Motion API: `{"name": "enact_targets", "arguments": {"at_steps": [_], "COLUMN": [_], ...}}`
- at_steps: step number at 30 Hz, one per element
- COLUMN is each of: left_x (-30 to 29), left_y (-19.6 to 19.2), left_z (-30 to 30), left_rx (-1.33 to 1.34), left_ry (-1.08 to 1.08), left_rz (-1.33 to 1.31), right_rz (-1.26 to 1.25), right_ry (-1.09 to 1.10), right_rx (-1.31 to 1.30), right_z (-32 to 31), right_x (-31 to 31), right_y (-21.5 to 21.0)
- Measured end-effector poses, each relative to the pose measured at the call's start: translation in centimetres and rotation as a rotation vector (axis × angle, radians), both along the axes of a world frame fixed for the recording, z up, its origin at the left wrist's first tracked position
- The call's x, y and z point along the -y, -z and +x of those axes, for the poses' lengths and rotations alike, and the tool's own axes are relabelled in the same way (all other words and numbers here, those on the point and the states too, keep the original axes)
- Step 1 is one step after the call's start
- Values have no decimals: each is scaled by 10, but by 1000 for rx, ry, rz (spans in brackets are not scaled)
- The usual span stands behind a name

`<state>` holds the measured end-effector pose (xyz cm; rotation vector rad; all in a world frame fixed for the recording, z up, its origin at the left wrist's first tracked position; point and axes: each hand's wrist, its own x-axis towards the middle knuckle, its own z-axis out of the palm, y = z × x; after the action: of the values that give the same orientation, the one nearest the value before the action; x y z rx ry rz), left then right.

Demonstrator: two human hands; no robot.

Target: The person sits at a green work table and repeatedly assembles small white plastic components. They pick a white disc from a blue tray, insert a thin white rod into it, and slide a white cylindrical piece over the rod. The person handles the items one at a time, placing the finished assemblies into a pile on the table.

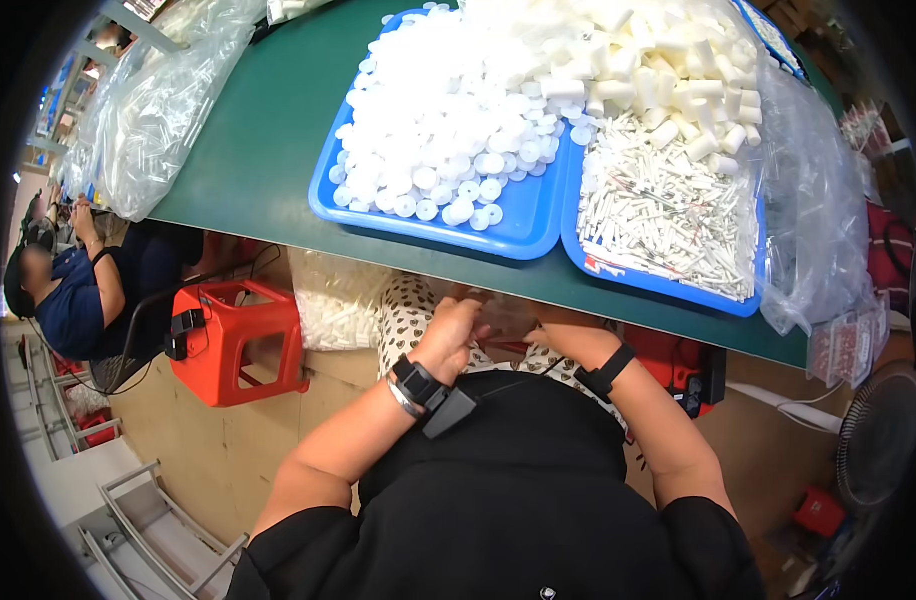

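Both hands are low over my lap, just under the front edge of the green table [248,180]. My left hand [454,335] has its fingers curled inward, and the table edge covers part of them. What they close on, I cannot make out. To its right, my right hand [570,335] reaches under the edge with its fingers hidden. A see-through sheet, perhaps plastic [508,318], shows dimly between the hands. On the table, a blue tray [438,232] bears a heap of white discs [448,120]. A second blue tray [668,285] holds thin white sticks [668,205] and cream cylinders [668,75].
Clear plastic bags lie at the table's left [168,110] and right [808,190]. A bag of pale pieces [338,305] is under the table beside a red stool [240,340]. A fan [878,435] stands at right. Another person [83,290] sits at far left.
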<state>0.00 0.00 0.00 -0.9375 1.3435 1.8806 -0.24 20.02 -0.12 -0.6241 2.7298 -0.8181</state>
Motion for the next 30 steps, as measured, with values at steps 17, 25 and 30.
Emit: {"name": "enact_targets", "arguments": {"at_steps": [17,25,30], "left_x": [73,114,121], "left_y": [93,70,72], "left_z": [-32,-23,-6], "left_rx": [-230,-214,-157], "left_ry": [70,-57,-8], "left_rz": [-300,-320,-254], "right_rz": [10,206,-242], "right_ry": [36,-98,350], "right_rx": [204,514,145], "right_z": [7,36,5], "right_x": [-25,-25,-33], "right_y": [32,4,85]}}
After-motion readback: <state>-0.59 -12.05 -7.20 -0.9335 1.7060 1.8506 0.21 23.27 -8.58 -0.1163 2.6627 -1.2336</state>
